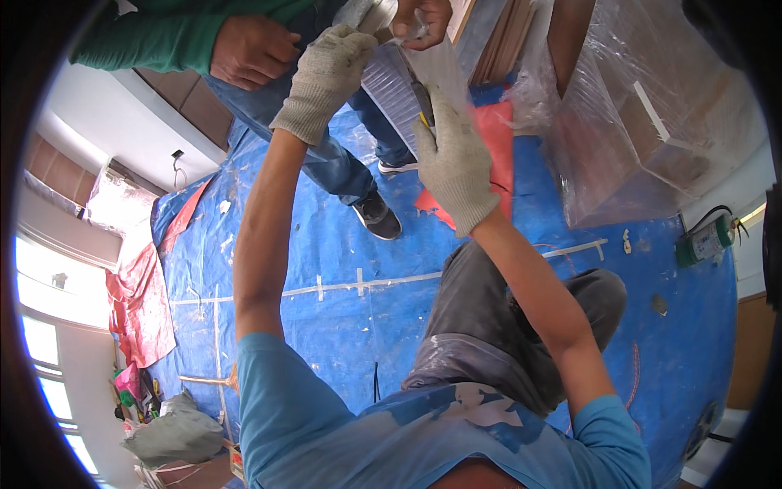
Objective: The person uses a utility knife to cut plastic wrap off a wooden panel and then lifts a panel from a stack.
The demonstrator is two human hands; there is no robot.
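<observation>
My left hand [330, 77], in a grey knit glove, is closed at the top on clear plastic wrap [356, 11]. To its right, my gloved right hand [458, 159] grips a utility knife [423, 102] with a black and yellow handle. The knife lies against a ribbed, pale, plastic-covered bundle [391, 90]. A co-worker in a green sleeve [155, 45] stands opposite. One of that person's hands [423, 20] holds the wrap beside my left hand; the other [254, 53] is curled to the left.
Blue tarp [326, 342] with white tape lines covers the floor. A red sheet [503, 147] lies under the bundle. Film-wrapped panels [611, 155] stand at the right, near a green fire extinguisher [705, 242]. The co-worker's shoe [378, 217] is close by. Bags and tools [175, 432] sit lower left.
</observation>
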